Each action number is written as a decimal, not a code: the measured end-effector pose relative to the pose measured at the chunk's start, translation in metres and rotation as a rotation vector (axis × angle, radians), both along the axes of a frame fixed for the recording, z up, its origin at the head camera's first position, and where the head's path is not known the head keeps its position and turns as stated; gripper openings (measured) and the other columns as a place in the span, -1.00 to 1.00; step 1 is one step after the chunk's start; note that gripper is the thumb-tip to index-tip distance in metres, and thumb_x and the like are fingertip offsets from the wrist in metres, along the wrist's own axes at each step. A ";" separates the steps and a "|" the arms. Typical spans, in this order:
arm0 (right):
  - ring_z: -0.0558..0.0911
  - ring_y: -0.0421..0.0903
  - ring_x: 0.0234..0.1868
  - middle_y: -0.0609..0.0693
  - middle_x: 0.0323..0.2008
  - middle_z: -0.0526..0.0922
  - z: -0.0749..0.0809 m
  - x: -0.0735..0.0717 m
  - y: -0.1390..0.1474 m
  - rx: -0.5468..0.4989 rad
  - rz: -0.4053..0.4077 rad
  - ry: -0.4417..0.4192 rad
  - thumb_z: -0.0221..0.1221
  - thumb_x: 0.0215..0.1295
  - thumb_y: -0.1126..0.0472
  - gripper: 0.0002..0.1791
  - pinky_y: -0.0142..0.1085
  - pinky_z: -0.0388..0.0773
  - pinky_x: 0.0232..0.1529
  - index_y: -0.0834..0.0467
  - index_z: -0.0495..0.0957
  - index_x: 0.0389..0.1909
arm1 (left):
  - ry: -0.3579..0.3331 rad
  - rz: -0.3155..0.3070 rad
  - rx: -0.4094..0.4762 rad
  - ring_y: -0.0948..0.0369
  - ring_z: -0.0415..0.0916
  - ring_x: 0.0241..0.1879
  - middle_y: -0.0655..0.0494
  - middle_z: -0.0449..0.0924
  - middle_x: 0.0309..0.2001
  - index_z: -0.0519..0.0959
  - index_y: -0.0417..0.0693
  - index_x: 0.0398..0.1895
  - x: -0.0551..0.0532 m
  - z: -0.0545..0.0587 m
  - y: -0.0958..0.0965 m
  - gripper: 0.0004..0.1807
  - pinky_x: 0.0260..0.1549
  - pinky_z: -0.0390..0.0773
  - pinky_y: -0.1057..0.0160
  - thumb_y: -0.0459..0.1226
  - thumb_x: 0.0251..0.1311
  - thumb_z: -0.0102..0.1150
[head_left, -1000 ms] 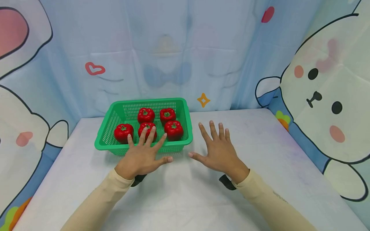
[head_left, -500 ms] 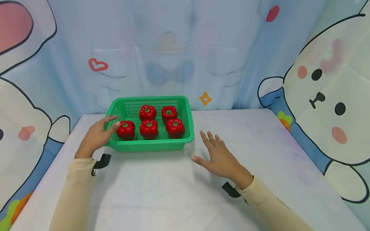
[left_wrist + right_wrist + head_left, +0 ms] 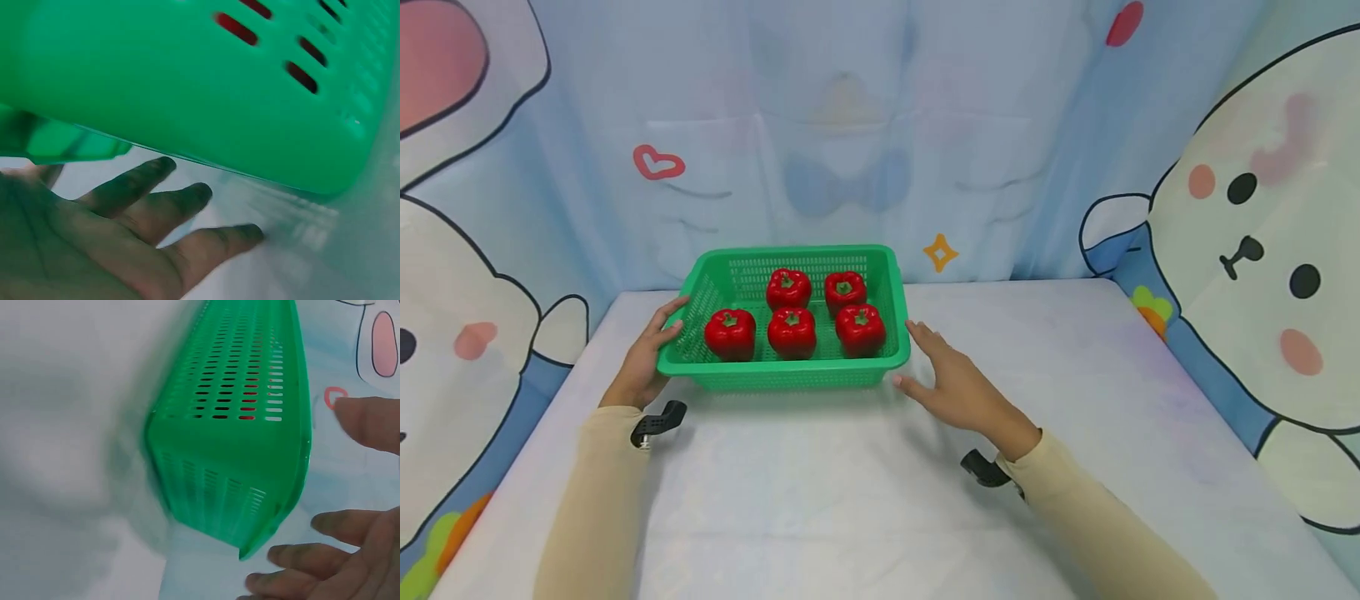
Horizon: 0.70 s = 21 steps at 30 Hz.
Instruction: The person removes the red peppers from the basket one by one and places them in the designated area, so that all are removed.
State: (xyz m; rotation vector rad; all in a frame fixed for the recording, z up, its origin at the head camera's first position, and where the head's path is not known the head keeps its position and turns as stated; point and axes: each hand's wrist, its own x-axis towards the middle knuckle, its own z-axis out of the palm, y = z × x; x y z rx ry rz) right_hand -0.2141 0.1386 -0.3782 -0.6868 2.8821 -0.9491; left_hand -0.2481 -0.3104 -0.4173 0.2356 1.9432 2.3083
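Note:
A green plastic basket [image 3: 790, 368] with slotted walls stands toward the back of the table, left of middle. Several glossy red bell peppers [image 3: 792, 333] sit upright inside it in two rows. At the basket's left end is my left hand [image 3: 642, 360], thumb and index finger right at the rim. The left wrist view has this hand [image 3: 125, 237] with extended fingers just beneath and beside the basket wall [image 3: 156, 81]. My right hand [image 3: 958, 387] reaches to the right end, fingertips close to the rim. In the right wrist view its fingers [image 3: 306, 559] are spread beside the basket [image 3: 219, 450].
A white cloth covers the table [image 3: 820, 483]. Behind it hangs a light blue curtain [image 3: 842, 125] with printed cartoon figures, close to the basket's back rim. Each wrist carries a small black camera mount, such as the right one [image 3: 983, 468].
My left hand has swung from in front of the peppers out to the basket's left end. My right hand has drawn nearer to the right end. The basket stays in place.

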 end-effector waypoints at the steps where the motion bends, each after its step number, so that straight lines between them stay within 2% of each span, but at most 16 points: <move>1: -0.01 0.22 0.56 0.10 0.56 0.00 0.002 -0.005 -0.003 -0.026 0.003 -0.005 0.15 0.36 -0.18 -0.08 0.20 0.07 0.45 0.01 -0.08 0.58 | 0.010 -0.004 0.030 0.39 0.57 -0.03 0.20 0.24 0.25 0.04 0.26 0.52 -0.001 -0.001 0.000 -0.45 -0.16 0.61 0.41 -0.11 0.54 -0.17; 4: -0.12 0.23 0.58 0.09 0.58 -0.09 0.005 -0.024 -0.015 -0.081 0.022 -0.014 0.13 0.36 -0.23 -0.08 0.27 0.05 0.42 -0.06 -0.09 0.58 | 0.024 0.001 0.059 0.39 0.55 -0.04 0.18 0.24 0.25 0.12 0.27 0.42 -0.001 -0.005 0.001 -0.57 -0.15 0.60 0.42 -0.15 0.56 -0.24; 8: -0.29 0.35 0.55 0.18 0.58 -0.24 0.007 -0.050 -0.033 -0.047 0.045 -0.006 0.17 0.32 -0.23 -0.03 0.37 -0.06 0.40 -0.05 -0.12 0.58 | 0.043 0.013 0.053 0.40 0.51 -0.01 0.19 0.20 0.25 0.15 0.27 0.36 -0.003 -0.010 0.002 -0.63 -0.11 0.57 0.43 -0.17 0.57 -0.27; 12: -0.36 0.49 0.50 0.31 0.55 -0.34 0.009 -0.069 -0.048 0.117 0.026 -0.026 0.24 0.28 -0.15 0.00 0.36 -0.19 0.43 0.03 -0.09 0.58 | 0.061 0.022 0.055 0.39 0.50 0.02 0.18 0.18 0.28 0.15 0.23 0.37 -0.003 -0.013 0.004 -0.62 -0.08 0.55 0.43 -0.16 0.57 -0.27; 16: -0.41 0.49 0.49 0.33 0.54 -0.42 0.010 -0.080 -0.059 0.275 -0.039 -0.078 0.30 0.22 -0.12 0.03 0.29 -0.27 0.47 0.00 -0.06 0.58 | 0.084 0.019 0.034 0.40 0.50 0.04 0.16 0.18 0.29 0.13 0.20 0.40 -0.004 -0.015 0.005 -0.60 -0.07 0.56 0.43 -0.14 0.57 -0.27; 21: -0.52 0.44 0.49 0.29 0.54 -0.47 0.013 -0.087 -0.066 0.352 -0.078 -0.105 0.37 0.15 -0.08 0.05 0.26 -0.33 0.48 -0.10 -0.02 0.56 | 0.097 0.024 0.022 0.40 0.48 0.05 0.16 0.17 0.29 0.12 0.19 0.41 -0.005 -0.013 0.004 -0.58 -0.06 0.56 0.43 -0.11 0.56 -0.26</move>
